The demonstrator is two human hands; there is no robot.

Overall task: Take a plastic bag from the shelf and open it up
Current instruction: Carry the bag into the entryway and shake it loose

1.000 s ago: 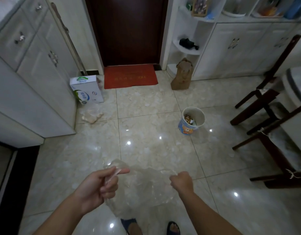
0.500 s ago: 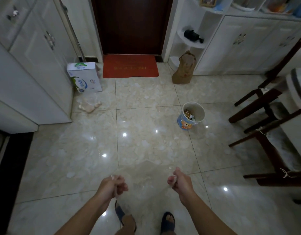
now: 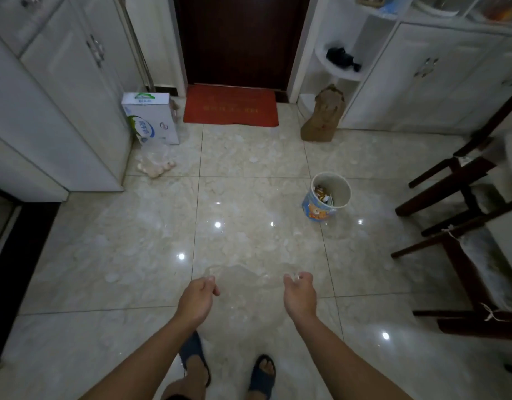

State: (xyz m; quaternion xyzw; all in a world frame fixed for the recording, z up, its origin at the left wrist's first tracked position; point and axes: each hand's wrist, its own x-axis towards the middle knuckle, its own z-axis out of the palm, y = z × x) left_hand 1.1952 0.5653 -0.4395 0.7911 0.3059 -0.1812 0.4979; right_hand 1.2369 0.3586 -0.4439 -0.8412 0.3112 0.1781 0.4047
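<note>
A clear, thin plastic bag [image 3: 249, 295] hangs stretched between my two hands above the tiled floor, its mouth pulled wide; it is nearly see-through and its lower part is hard to make out. My left hand [image 3: 197, 298] pinches the bag's left rim between thumb and fingers. My right hand [image 3: 299, 294] pinches the right rim. Both hands are held low in front of me, about a forearm's width apart.
A small bin [image 3: 328, 197] with rubbish stands ahead to the right. A white carton [image 3: 150, 118], a brown paper bag [image 3: 321, 116] and a red doormat [image 3: 231, 105] lie near the door. Dark wooden chairs [image 3: 462, 226] stand right, white cabinets [image 3: 55, 96] left.
My hands have dropped lower and moved further apart, spreading the bag's mouth wider. My view has tilted down towards my feet.
</note>
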